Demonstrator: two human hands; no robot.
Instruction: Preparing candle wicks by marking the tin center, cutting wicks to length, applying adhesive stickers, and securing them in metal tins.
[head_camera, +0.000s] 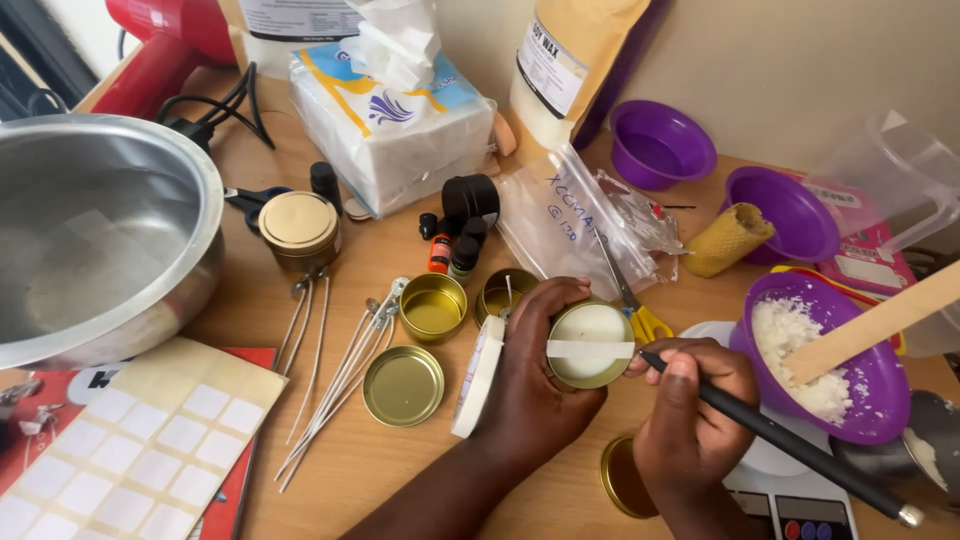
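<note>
Over wooden desk, left hand (530, 385) grips round wax-filled tin (590, 345); right hand (690, 420) pinches black pen (790, 445).

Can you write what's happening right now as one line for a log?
left hand: holds gold tin with white strip across | right hand: holds black stick, tip near tin | nearby: purple bowl of white flakes

Surface: light wooden tabletop (400, 470).
Beyond the fingers: open gold tin with yellow wax (432, 308); small dark dropper bottles (455, 250); clear plastic zip bag (570, 225); yellow-handled scissors (635, 300).
Left of the fingers: loose gold tin lid (403, 385); white candle wicks (335, 375); large steel bowl (95, 235); sheet of cream square stickers (140, 450).
Right of the fingers: purple plastic bowl of white wax flakes (825, 355).
</note>
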